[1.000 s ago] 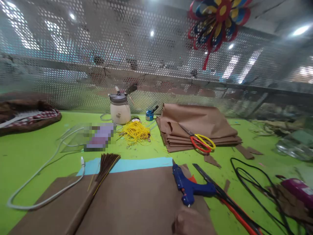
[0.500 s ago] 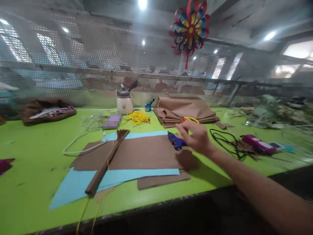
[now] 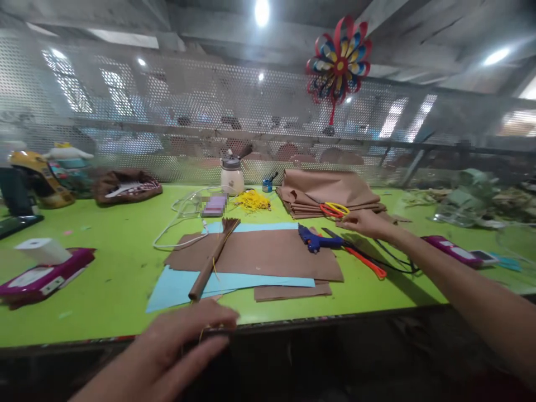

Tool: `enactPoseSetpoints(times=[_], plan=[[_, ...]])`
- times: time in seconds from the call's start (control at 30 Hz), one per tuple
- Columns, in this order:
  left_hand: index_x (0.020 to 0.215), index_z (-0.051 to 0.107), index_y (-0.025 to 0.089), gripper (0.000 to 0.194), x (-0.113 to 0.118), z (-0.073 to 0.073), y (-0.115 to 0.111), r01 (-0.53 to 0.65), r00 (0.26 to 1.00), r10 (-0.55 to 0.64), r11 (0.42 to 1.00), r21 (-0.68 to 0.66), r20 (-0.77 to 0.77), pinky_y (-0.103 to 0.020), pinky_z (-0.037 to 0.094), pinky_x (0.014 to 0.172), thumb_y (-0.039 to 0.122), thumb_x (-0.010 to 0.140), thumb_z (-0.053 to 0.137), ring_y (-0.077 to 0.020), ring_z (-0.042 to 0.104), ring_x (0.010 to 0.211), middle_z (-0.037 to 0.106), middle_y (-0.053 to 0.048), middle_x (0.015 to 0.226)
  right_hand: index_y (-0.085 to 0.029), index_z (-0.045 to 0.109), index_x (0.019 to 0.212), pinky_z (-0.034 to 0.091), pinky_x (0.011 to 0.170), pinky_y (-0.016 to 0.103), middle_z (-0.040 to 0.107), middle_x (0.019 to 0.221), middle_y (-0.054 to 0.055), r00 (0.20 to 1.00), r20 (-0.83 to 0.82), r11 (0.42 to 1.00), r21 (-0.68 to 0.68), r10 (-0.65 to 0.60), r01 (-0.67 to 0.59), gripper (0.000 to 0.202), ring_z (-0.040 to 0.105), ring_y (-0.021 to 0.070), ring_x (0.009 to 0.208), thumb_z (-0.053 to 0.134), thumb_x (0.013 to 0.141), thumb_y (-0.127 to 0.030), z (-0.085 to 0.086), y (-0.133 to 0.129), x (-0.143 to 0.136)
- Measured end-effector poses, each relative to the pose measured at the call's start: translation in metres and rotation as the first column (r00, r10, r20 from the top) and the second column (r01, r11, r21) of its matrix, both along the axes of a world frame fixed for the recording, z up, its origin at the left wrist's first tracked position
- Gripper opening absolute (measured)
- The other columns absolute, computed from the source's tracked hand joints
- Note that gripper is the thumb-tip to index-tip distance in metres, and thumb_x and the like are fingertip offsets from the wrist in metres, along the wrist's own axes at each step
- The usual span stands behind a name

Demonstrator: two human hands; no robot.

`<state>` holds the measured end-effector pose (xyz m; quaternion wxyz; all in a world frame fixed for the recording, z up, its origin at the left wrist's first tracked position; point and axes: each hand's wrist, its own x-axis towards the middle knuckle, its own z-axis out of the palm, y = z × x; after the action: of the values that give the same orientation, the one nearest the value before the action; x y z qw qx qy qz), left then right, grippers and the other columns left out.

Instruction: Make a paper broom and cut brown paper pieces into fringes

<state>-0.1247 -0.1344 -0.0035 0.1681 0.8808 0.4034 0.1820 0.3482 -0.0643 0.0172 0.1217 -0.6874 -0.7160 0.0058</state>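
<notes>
Right of centre, scissors (image 3: 325, 206) lie just up-left of the nearer right hand (image 3: 368, 224), handle-end towards it; left hand (image 3: 178, 343) lower left; can't tell either grip

The right hand (image 3: 368, 224) reaches over the desk (image 3: 113, 285), fingertips just beside the scissors (image 3: 335, 209); contact is unclear. Beyond it lies folded paper (image 3: 330, 187); to its left and nearer, the glue gun (image 3: 318, 240). The left hand (image 3: 180, 343), blurred, thumb and forefinger parted, is just below the brown roll (image 3: 204, 273).
</notes>
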Motion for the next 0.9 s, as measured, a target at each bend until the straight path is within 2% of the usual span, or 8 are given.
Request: enactPoseSetpoints(times=[0.07, 0.13, 0.27, 0.4, 0.53, 0.7, 0.8, 0.9], plan=[[0.101, 0.059, 0.033, 0.031, -0.006, 0.023, 0.03, -0.083, 0.997, 0.082, 0.995, 0.049, 0.013, -0.03, 0.044, 0.084, 0.046, 0.079, 0.042, -0.0213, 0.055, 0.096, 0.062, 0.0, 0.105, -0.015, 0.068, 0.078, 0.039, 0.058, 0.026, 0.067, 0.076, 0.008, 0.997, 0.011, 0.996, 0.031, 0.082, -0.082, 0.026, 0.057, 0.0175, 0.065, 0.048, 0.078, -0.031, 0.003, -0.008, -0.023], [0.103, 0.057, 0.029, 0.035, -0.003, 0.034, 0.059, -0.155, 0.988, 0.157, 0.983, 0.102, -0.008, -0.032, 0.043, 0.084, 0.047, 0.08, 0.038, -0.0217, 0.054, 0.097, 0.06, -0.002, 0.107, -0.016, 0.067, 0.077, 0.04, 0.062, 0.027, 0.066, 0.076, 0.007, 0.982, 0.046, 0.981, 0.055, 0.182, -0.185, 0.024, 0.056, 0.0176, 0.069, 0.047, 0.08, -0.028, 0.004, -0.014, -0.049], [0.109, 0.051, 0.021, 0.046, 0.012, 0.028, 0.098, -0.129, 0.976, 0.161, 0.97, 0.206, -0.147, -0.039, 0.037, 0.09, 0.052, 0.077, 0.041, -0.0265, 0.046, 0.107, 0.048, -0.01, 0.121, -0.018, 0.065, 0.082, 0.04, 0.072, 0.03, 0.062, 0.08, 0.008, 0.94, 0.106, 0.934, 0.121, 0.324, -0.336, 0.016, 0.054, 0.0192, 0.081, 0.052, 0.078, -0.026, -0.003, -0.015, -0.104], [0.113, 0.045, 0.019, 0.05, 0.017, 0.016, 0.108, -0.102, 0.968, 0.147, 0.972, 0.212, -0.205, -0.039, 0.036, 0.087, 0.052, 0.076, 0.042, -0.0275, 0.046, 0.104, 0.049, -0.012, 0.111, -0.017, 0.063, 0.08, 0.04, 0.074, 0.033, 0.059, 0.079, 0.008, 0.941, 0.103, 0.912, 0.233, 0.321, -0.337, 0.016, 0.051, 0.0193, 0.084, 0.048, 0.081, -0.022, -0.016, -0.009, -0.15], [0.114, 0.042, 0.02, 0.05, 0.017, 0.01, 0.114, -0.106, 0.957, 0.145, 0.981, 0.163, -0.25, -0.038, 0.037, 0.082, 0.05, 0.074, 0.045, -0.0273, 0.048, 0.099, 0.052, -0.011, 0.104, -0.016, 0.06, 0.083, 0.041, 0.075, 0.036, 0.058, 0.083, 0.009, 0.936, 0.114, 0.897, 0.267, 0.333, -0.352, 0.017, 0.05, 0.0195, 0.084, 0.044, 0.084, -0.021, -0.033, -0.004, -0.176], [0.119, 0.037, 0.019, 0.048, 0.02, 0.006, 0.12, -0.148, 0.952, 0.173, 0.982, 0.118, -0.253, -0.037, 0.037, 0.081, 0.034, 0.075, 0.047, -0.0265, 0.051, 0.099, 0.055, -0.012, 0.103, -0.016, 0.06, 0.09, 0.042, 0.074, 0.037, 0.057, 0.087, 0.01, 0.931, 0.124, 0.897, 0.249, 0.345, -0.365, 0.019, 0.05, 0.0204, 0.085, 0.041, 0.086, -0.019, -0.05, -0.004, -0.184], [0.12, 0.034, 0.021, 0.047, 0.021, 0.007, 0.122, -0.142, 0.958, 0.16, 0.986, 0.089, -0.237, -0.033, 0.039, 0.077, 0.021, 0.074, 0.045, -0.0237, 0.054, 0.094, 0.057, -0.009, 0.101, -0.016, 0.06, 0.091, 0.042, 0.075, 0.039, 0.058, 0.088, 0.01, 0.936, 0.116, 0.894, 0.276, 0.333, -0.353, 0.019, 0.05, 0.0211, 0.085, 0.041, 0.086, -0.018, -0.055, -0.006, -0.182], [0.118, 0.036, 0.023, 0.045, 0.014, 0.005, 0.127, -0.176, 0.956, 0.192, 0.98, 0.089, -0.224, -0.031, 0.039, 0.074, 0.017, 0.074, 0.043, -0.0222, 0.055, 0.091, 0.057, -0.008, 0.103, -0.017, 0.059, 0.092, 0.042, 0.075, 0.039, 0.058, 0.089, 0.01, 0.936, 0.096, 0.893, 0.281, 0.338, -0.351, 0.019, 0.05, 0.0214, 0.085, 0.041, 0.086, -0.018, -0.057, -0.008, -0.18]])
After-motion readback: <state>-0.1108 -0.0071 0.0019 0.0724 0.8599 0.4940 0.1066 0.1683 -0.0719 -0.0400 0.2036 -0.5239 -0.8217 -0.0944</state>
